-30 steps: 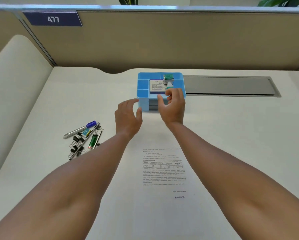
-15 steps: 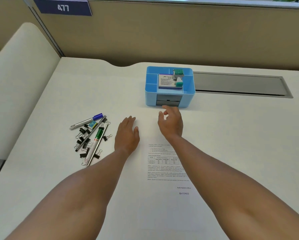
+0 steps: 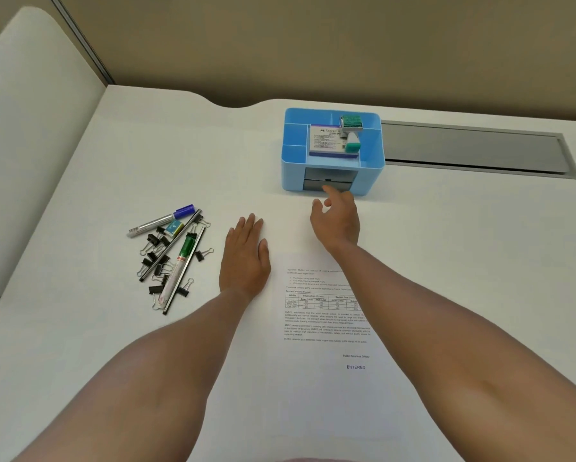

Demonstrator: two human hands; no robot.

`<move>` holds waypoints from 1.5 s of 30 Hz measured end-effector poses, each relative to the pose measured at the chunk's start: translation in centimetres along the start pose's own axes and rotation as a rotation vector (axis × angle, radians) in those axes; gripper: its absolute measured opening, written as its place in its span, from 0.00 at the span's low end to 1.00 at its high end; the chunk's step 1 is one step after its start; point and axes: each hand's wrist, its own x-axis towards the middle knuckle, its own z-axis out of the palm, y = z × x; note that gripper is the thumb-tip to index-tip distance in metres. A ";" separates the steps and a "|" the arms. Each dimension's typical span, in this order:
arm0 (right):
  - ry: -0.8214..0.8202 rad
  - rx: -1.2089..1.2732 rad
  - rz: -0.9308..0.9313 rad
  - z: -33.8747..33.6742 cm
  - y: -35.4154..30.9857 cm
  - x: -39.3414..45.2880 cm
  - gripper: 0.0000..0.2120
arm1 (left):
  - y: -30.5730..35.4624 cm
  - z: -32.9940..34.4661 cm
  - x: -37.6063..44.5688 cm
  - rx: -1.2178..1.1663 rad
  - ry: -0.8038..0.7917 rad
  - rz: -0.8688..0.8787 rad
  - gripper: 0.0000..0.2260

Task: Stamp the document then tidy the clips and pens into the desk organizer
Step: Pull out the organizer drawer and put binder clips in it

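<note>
Here, a white desk (image 3: 106,328) fills most of the view, backed by a tan partition wall (image 3: 346,45), with a long grey cable-tray lid (image 3: 473,146) set into the desk at the far right. A printed document (image 3: 326,328) lies in the middle, under both forearms, and carries an "ENTERED" stamp mark (image 3: 356,367) near its lower right. Beyond its far edge stands the blue desk organizer (image 3: 293,161), holding a Faber-Castell stamp-pad box (image 3: 326,141) and a green-and-white stamp (image 3: 350,128) in its top compartments, with two grey drawers (image 3: 316,180) in its front. The left hand (image 3: 245,258) lies flat on the desk, palm down, fingers straight and close together, holding nothing. The right hand (image 3: 336,218) reaches toward the drawers with fingers loosely spread, one fingertip touching or just before the lower drawer's front, and it partly hides that drawer. To the left, well apart from the organizer, lies a heap: a blue-capped marker (image 3: 161,221), a green-capped marker (image 3: 178,265), two thin black pens (image 3: 170,251), scattered black binder clips (image 3: 153,240) and a small teal eraser (image 3: 174,227).
</note>
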 end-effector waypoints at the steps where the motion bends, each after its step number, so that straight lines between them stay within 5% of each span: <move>1: 0.000 -0.016 0.000 0.1 -0.2 0.2 0.20 | 0.0 0.0 0.0 0.004 0.002 0.000 0.22; 20: -0.048 -0.292 -0.049 0.3 0.1 1.5 0.26 | 0.4 -0.3 -0.2 0.005 0.043 -0.009 0.21; 30: 0.081 -0.243 -0.134 -0.5 0.2 0.4 0.07 | 0.5 -0.3 -0.2 0.010 0.034 -0.018 0.22; 45: 0.081 -0.197 -0.210 -0.6 1.8 -1.8 0.05 | 0.3 -0.2 -0.3 -0.016 0.024 -0.022 0.22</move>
